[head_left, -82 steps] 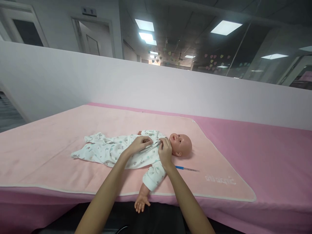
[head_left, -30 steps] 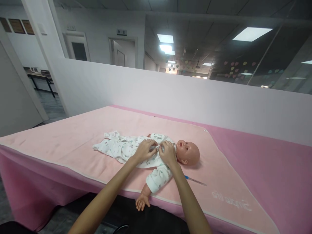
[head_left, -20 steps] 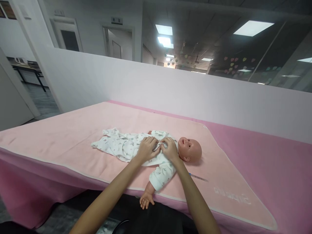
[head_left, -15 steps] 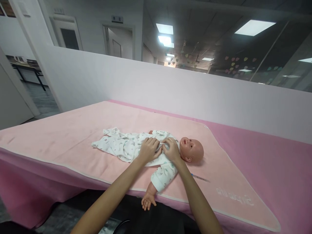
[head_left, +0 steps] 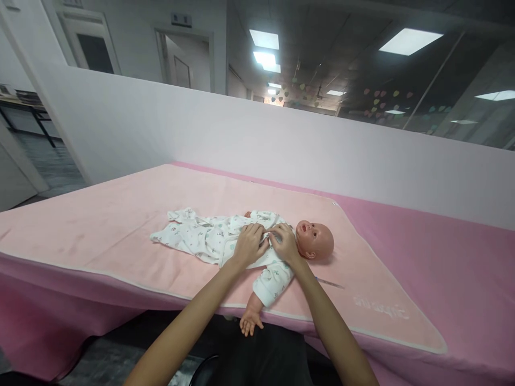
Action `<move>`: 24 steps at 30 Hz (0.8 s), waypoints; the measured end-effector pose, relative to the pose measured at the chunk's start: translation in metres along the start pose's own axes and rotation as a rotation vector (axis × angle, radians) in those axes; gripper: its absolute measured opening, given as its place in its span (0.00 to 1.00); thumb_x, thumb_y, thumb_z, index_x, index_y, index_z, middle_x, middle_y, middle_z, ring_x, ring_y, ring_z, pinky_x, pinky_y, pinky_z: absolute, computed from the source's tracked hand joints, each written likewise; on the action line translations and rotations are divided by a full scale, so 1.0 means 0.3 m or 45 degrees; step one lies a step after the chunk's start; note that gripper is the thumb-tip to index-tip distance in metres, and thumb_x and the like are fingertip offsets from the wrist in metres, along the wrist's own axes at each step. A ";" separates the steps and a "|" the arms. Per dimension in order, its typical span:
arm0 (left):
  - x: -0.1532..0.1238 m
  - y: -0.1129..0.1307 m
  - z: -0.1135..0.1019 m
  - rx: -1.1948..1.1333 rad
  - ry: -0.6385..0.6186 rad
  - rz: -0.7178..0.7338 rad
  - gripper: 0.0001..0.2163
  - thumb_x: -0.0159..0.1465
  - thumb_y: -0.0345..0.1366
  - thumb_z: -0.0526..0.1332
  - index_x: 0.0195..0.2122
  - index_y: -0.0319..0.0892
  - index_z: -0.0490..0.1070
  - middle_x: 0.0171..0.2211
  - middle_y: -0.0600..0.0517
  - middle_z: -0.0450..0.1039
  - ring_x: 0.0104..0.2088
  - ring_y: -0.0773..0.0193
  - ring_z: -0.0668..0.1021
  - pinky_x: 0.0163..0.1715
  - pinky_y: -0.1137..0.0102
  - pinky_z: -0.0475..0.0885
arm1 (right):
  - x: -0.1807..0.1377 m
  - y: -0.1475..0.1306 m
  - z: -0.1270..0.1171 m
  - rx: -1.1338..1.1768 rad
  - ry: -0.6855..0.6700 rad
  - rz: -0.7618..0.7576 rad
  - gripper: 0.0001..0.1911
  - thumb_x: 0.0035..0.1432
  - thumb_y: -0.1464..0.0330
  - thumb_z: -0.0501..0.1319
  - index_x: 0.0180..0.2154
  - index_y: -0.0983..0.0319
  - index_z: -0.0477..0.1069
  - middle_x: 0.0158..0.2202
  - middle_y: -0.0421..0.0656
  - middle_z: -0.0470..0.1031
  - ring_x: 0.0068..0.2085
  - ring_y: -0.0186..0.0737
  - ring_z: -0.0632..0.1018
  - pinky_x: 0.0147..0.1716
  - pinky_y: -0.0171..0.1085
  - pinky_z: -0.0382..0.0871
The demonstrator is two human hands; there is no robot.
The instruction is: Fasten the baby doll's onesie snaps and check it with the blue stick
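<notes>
A baby doll [head_left: 317, 242] lies on its back with its head to the right. It wears a white patterned baby romper [head_left: 197, 240], whose legs lie flat to the left. My left hand [head_left: 250, 245] is closed on the romper's chest, fingertips pinching the cloth. Just beside it, my right hand [head_left: 285, 244] pinches the same front near the neck; the fingertips of both hands nearly meet. What exactly lies between them, a fastening or an edge, is too small to tell. One doll arm [head_left: 251, 315] hangs toward me over the table edge.
The doll rests on a pale pink blanket [head_left: 120, 214] spread over a darker pink cloth [head_left: 454, 257]. A thin stick with a blue end [head_left: 330, 282], like a thermometer, lies right of my right forearm. A white half wall [head_left: 281, 139] stands behind the table.
The camera view has shifted slightly. Both hands stay at the romper's chest, their fingers moved only a little. The doll's near arm has shifted slightly.
</notes>
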State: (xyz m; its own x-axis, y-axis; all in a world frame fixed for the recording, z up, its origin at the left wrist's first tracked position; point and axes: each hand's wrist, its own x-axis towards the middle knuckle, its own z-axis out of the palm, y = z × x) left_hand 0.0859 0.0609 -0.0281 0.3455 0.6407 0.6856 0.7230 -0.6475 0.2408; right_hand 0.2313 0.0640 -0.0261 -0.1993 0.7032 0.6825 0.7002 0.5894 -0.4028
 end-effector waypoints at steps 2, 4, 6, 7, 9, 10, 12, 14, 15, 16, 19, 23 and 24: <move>-0.001 0.004 0.003 -0.048 0.024 -0.031 0.05 0.59 0.33 0.51 0.34 0.42 0.65 0.35 0.50 0.68 0.38 0.60 0.69 0.40 0.63 0.61 | -0.002 -0.004 -0.001 -0.006 0.012 -0.008 0.08 0.53 0.72 0.55 0.33 0.59 0.72 0.31 0.41 0.70 0.37 0.38 0.69 0.40 0.37 0.59; -0.003 0.005 0.005 -0.092 0.053 -0.081 0.05 0.58 0.32 0.52 0.33 0.43 0.66 0.35 0.51 0.69 0.38 0.60 0.69 0.40 0.63 0.61 | -0.003 -0.006 -0.002 0.003 0.034 -0.017 0.07 0.53 0.72 0.55 0.32 0.59 0.72 0.31 0.40 0.70 0.37 0.38 0.69 0.41 0.37 0.59; -0.004 0.003 0.008 -0.132 0.092 -0.140 0.04 0.58 0.33 0.54 0.32 0.43 0.67 0.33 0.52 0.69 0.38 0.61 0.69 0.41 0.63 0.61 | -0.005 -0.008 -0.002 0.016 0.064 -0.023 0.07 0.53 0.72 0.55 0.31 0.59 0.71 0.30 0.40 0.70 0.37 0.37 0.69 0.41 0.37 0.59; -0.004 0.000 0.011 -0.153 0.110 -0.168 0.04 0.57 0.33 0.55 0.31 0.44 0.68 0.32 0.52 0.70 0.38 0.61 0.69 0.41 0.63 0.61 | -0.006 -0.007 -0.001 0.019 0.077 -0.024 0.06 0.54 0.72 0.55 0.30 0.60 0.71 0.30 0.40 0.70 0.36 0.37 0.69 0.40 0.36 0.59; -0.004 -0.004 0.016 -0.192 0.144 -0.218 0.03 0.56 0.33 0.56 0.29 0.44 0.69 0.29 0.53 0.70 0.37 0.61 0.70 0.41 0.63 0.61 | -0.007 -0.006 0.004 0.017 0.095 -0.024 0.06 0.54 0.72 0.55 0.29 0.60 0.71 0.29 0.40 0.70 0.36 0.37 0.69 0.40 0.36 0.60; -0.003 -0.006 0.018 -0.204 0.155 -0.236 0.03 0.55 0.34 0.57 0.28 0.44 0.69 0.28 0.53 0.70 0.36 0.61 0.70 0.40 0.63 0.61 | -0.008 -0.004 0.006 0.012 0.102 -0.023 0.06 0.55 0.71 0.55 0.29 0.60 0.71 0.29 0.40 0.70 0.36 0.37 0.69 0.39 0.36 0.60; -0.003 -0.007 0.020 -0.216 0.163 -0.250 0.03 0.54 0.34 0.58 0.26 0.43 0.70 0.27 0.53 0.70 0.36 0.61 0.70 0.40 0.63 0.61 | -0.009 0.000 0.012 -0.001 0.113 -0.023 0.07 0.55 0.71 0.54 0.29 0.60 0.70 0.29 0.40 0.71 0.36 0.37 0.69 0.39 0.36 0.60; -0.003 -0.006 0.019 -0.212 0.162 -0.254 0.03 0.54 0.34 0.57 0.26 0.43 0.70 0.27 0.53 0.70 0.36 0.61 0.70 0.40 0.63 0.61 | -0.009 0.003 0.017 -0.015 0.110 -0.025 0.07 0.56 0.71 0.54 0.30 0.60 0.70 0.30 0.41 0.71 0.36 0.38 0.69 0.39 0.36 0.60; -0.004 -0.005 0.016 -0.207 0.158 -0.255 0.04 0.54 0.34 0.57 0.26 0.43 0.70 0.28 0.53 0.70 0.36 0.61 0.70 0.40 0.63 0.61 | -0.009 0.004 0.019 -0.023 0.106 -0.027 0.08 0.56 0.72 0.53 0.30 0.60 0.70 0.30 0.41 0.71 0.36 0.38 0.69 0.39 0.36 0.61; -0.005 -0.003 0.014 -0.200 0.149 -0.252 0.04 0.55 0.33 0.56 0.27 0.43 0.69 0.29 0.53 0.70 0.36 0.61 0.69 0.40 0.63 0.61 | -0.009 0.005 0.020 -0.030 0.103 -0.029 0.08 0.56 0.72 0.53 0.31 0.60 0.70 0.30 0.41 0.71 0.36 0.38 0.69 0.39 0.36 0.61; -0.008 0.000 0.005 -0.174 0.103 -0.210 0.05 0.56 0.32 0.53 0.31 0.43 0.68 0.31 0.53 0.70 0.37 0.61 0.69 0.40 0.64 0.60 | -0.008 0.006 0.023 -0.050 0.114 -0.037 0.08 0.56 0.72 0.53 0.31 0.61 0.70 0.30 0.42 0.71 0.36 0.38 0.69 0.39 0.36 0.61; -0.008 0.012 0.002 -0.083 0.042 -0.136 0.05 0.57 0.33 0.52 0.32 0.43 0.66 0.34 0.52 0.70 0.38 0.60 0.69 0.41 0.63 0.60 | -0.008 0.005 0.026 -0.091 0.125 -0.011 0.09 0.55 0.73 0.52 0.31 0.61 0.71 0.30 0.43 0.70 0.36 0.39 0.68 0.38 0.36 0.60; -0.007 0.016 0.002 -0.054 0.046 -0.140 0.05 0.58 0.33 0.52 0.33 0.43 0.66 0.34 0.52 0.70 0.38 0.60 0.69 0.41 0.63 0.60 | -0.008 0.006 0.027 -0.097 0.126 -0.004 0.09 0.55 0.73 0.52 0.31 0.61 0.71 0.30 0.43 0.70 0.36 0.39 0.68 0.38 0.36 0.60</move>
State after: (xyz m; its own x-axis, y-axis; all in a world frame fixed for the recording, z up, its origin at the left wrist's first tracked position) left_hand 0.0891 0.0568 -0.0289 0.2434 0.6938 0.6778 0.7288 -0.5919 0.3442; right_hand 0.2274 0.0664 -0.0334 -0.1358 0.6566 0.7419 0.7503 0.5572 -0.3558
